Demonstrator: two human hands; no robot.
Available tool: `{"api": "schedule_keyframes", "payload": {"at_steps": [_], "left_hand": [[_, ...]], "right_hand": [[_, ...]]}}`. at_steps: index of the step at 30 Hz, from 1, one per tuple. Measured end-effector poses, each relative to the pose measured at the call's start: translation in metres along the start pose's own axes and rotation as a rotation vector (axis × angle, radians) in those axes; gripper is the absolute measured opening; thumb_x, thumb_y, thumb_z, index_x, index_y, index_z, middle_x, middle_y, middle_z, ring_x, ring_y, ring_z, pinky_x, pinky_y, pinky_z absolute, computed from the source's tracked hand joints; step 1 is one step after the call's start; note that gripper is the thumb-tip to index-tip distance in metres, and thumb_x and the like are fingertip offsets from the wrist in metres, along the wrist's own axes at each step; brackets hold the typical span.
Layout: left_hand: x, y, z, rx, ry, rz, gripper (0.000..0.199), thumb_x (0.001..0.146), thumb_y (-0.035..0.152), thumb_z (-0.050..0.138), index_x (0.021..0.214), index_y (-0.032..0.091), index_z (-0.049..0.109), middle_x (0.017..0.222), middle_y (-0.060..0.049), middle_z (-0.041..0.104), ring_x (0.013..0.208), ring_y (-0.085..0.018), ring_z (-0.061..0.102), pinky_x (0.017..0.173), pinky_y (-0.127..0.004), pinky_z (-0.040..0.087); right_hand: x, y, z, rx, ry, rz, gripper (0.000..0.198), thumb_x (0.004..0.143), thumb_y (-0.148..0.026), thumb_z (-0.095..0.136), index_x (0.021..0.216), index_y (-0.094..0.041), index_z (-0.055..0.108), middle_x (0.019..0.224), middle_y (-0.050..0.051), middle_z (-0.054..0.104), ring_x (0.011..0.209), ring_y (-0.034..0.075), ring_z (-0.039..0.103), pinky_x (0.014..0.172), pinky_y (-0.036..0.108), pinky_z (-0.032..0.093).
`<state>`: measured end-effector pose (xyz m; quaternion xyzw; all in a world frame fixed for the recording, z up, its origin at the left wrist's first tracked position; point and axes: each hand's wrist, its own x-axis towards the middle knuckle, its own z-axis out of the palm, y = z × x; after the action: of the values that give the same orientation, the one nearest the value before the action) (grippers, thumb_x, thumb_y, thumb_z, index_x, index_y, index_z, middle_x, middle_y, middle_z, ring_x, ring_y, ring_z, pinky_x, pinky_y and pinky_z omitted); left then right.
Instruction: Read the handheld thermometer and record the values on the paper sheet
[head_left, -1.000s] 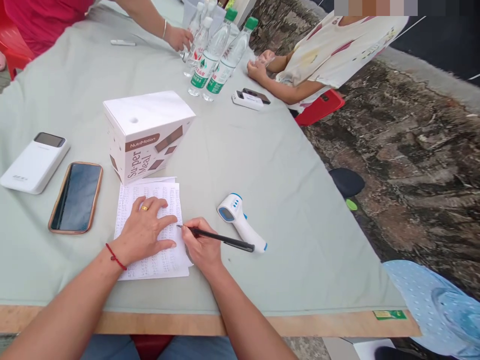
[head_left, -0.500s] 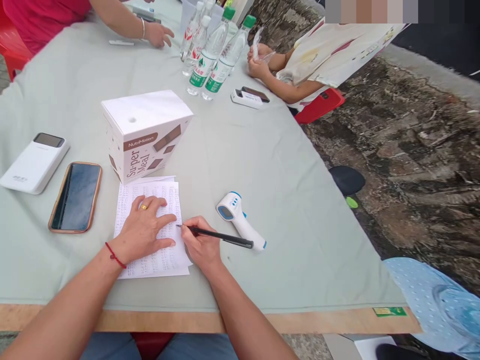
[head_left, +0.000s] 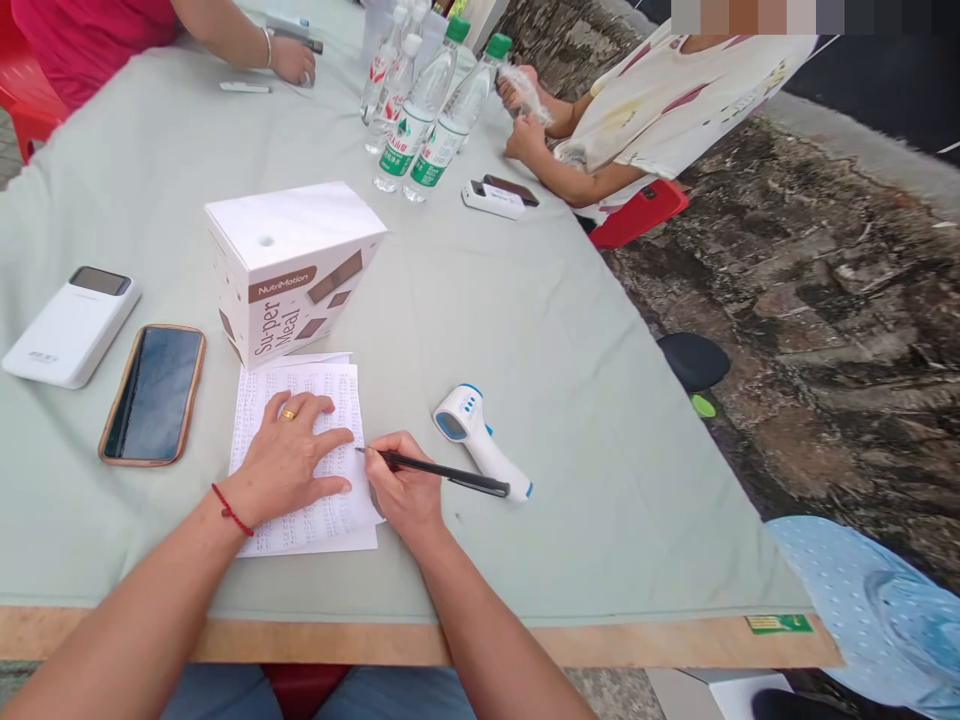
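My left hand (head_left: 300,455) lies flat with spread fingers on a sheet of paper (head_left: 341,400) filled with rows of handwriting. Another sheet shows beneath it. Between the fingers of my right hand (head_left: 405,490) is a black pen (head_left: 442,472), its tip at the paper's right edge near my left index finger. Just behind the sheets stands a white box (head_left: 300,220) lettered "Su-per Meal". A white and blue infrared thermometer (head_left: 480,440) rests on the cloth to the right of my right hand, partly behind the pen's end.
Left of the paper lie a phone (head_left: 152,395) and a white power bank (head_left: 71,325). Several water bottles (head_left: 427,120) stand at the back. Two people sit across the table, one holding clear plastic (head_left: 529,95). A blue hat (head_left: 870,600) is at the lower right.
My hands and the pen have barely moved. At the far left a person's hand has drawn back from the bottles. The person at the right has moved their hands apart with the plastic.
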<state>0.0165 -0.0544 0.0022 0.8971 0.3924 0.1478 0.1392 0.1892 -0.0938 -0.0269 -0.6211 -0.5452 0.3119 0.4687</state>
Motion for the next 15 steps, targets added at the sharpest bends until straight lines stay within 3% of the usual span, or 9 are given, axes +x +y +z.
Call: {"api": "schedule_keyframes", "payload": {"at_steps": [15], "left_hand": [[0.0004,0.0005,-0.0015,0.023,-0.010,-0.005,0.046,0.072,0.050,0.075,0.111,0.026,0.067,0.120,-0.012,0.051,0.108,-0.030,0.048,0.101,-0.054,0.031]], "right_hand": [[-0.0002,-0.0001,-0.0002,0.022,0.004,0.042,0.012,0.071,-0.028,0.053,0.061,-0.022,0.050,0.052,-0.006,0.048,0.049,0.011,0.042,0.048,0.025,0.037]]}}
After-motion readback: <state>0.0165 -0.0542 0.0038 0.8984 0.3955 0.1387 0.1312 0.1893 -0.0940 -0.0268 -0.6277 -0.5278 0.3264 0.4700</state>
